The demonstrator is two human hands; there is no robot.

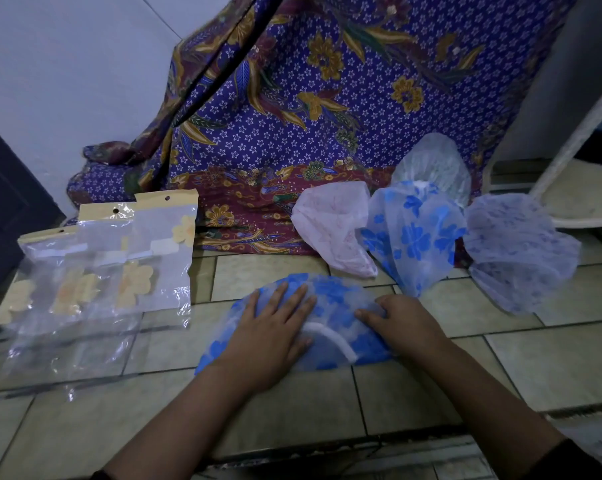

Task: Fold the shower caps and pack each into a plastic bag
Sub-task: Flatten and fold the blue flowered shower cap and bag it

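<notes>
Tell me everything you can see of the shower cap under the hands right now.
The shower cap is thin, see-through plastic printed with blue flowers, a white elastic band showing. It lies flattened, half-round, on the tiled surface. The left hand presses flat on it; the right hand rests on its right part.

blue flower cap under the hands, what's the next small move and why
Probably the right hand should bring the right end of the blue flower cap over toward the left hand. The cap lies flat in a half-moon under both and looks wider than the plastic bags beside it.
</notes>
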